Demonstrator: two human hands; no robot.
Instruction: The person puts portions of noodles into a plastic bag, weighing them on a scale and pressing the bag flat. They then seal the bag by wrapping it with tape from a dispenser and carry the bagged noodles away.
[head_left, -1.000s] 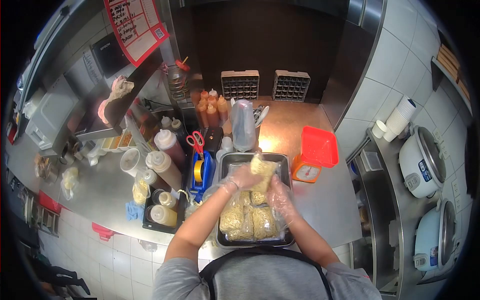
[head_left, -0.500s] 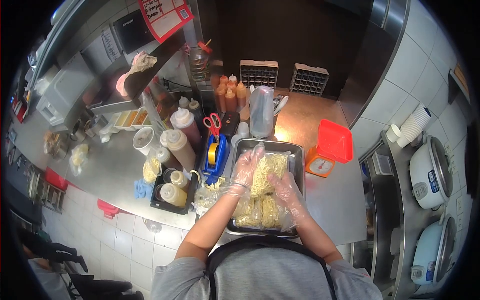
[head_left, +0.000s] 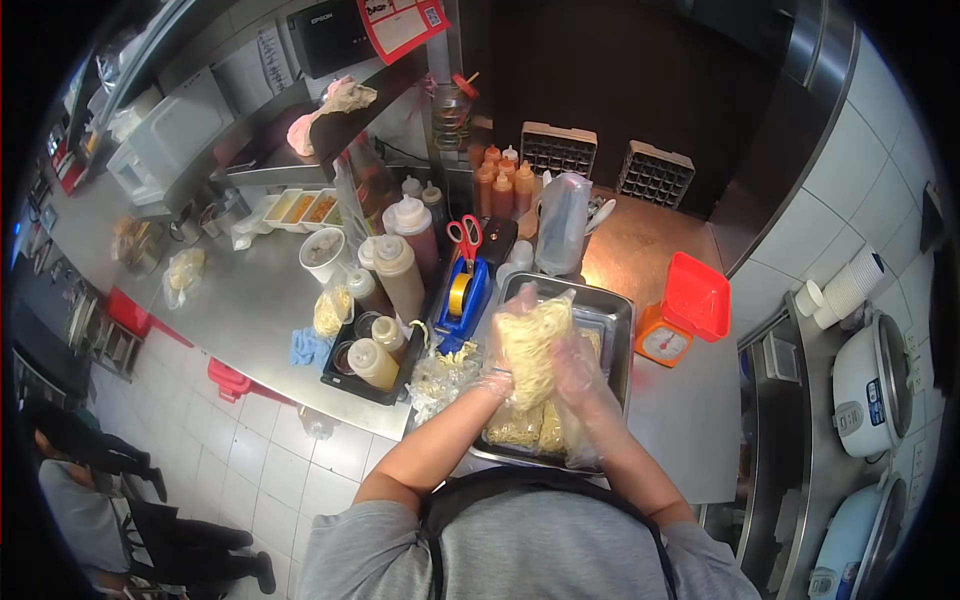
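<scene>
A clear bag of pale noodles (head_left: 536,350) is held up between my two hands, above a metal tray (head_left: 622,385). My left hand (head_left: 508,335), in a clear plastic glove, grips the bag's left side. On its right side, my right hand (head_left: 578,372), gloved too, is closed against the bag and slightly blurred. Below them in the tray lie more bundles of noodles (head_left: 518,427). Just left of my left forearm is a crumpled plastic bag with noodle pieces (head_left: 440,382).
An orange scale (head_left: 664,340) with a red pan (head_left: 697,297) stands right of the tray. To the left are a blue tape dispenser (head_left: 463,310), red scissors (head_left: 465,236) and squeeze bottles (head_left: 398,275). Another person (head_left: 85,515) is at lower left.
The view has turned, so the surroundings sit further right and lower. Between my hands the noodles have turned more upright, and the bag now covers them more plainly.
</scene>
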